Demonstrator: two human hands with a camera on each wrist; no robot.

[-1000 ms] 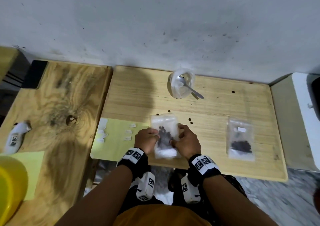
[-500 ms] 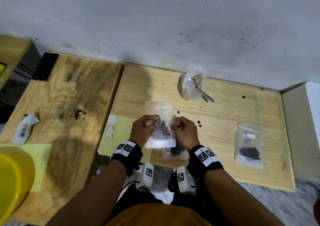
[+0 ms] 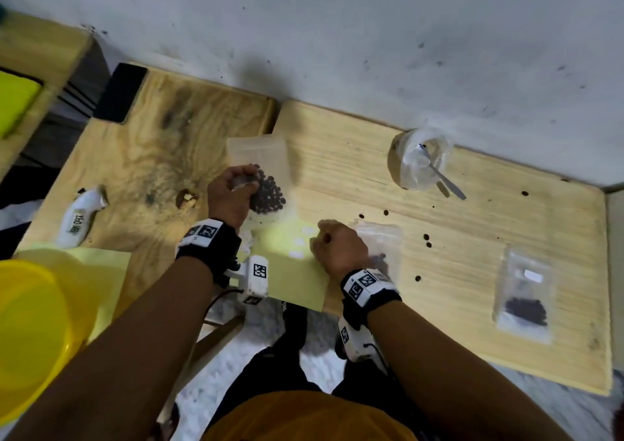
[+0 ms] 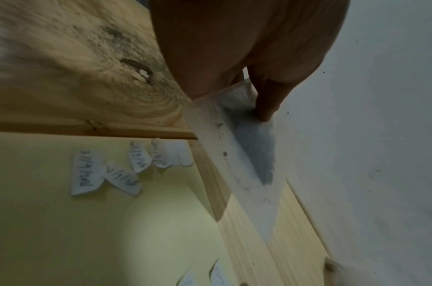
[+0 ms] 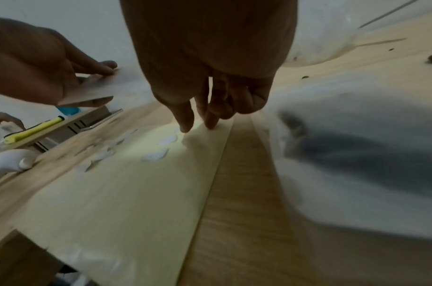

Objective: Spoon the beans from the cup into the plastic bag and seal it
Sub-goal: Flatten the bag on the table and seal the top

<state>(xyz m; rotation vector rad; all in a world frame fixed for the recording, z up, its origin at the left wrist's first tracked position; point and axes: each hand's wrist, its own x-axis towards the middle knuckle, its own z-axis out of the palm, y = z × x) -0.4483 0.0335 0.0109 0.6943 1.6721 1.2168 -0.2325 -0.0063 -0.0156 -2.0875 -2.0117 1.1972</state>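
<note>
Against the scuffed white wall, the left hand [image 3: 233, 193] now lifts the filled bag [image 3: 261, 178] off the tabletop [image 3: 489, 238] alone, pinching it, while the freed right hand [image 3: 339, 249], fingers loosely curled and empty, reaches the paper labels [image 3: 299, 248], so sealing looks done.

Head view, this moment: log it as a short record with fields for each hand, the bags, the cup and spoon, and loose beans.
left hand: left hand grips a bag of beans, lifted over the seam between the two tables
right hand: right hand fingertips reaching down at the white labels on the yellow sheet; contact unclear
other bags: one bag by the right hand, another far right, both holding beans
cup: clear cup near the wall, spoon in it
loose beans: several loose beans on the light table
</note>
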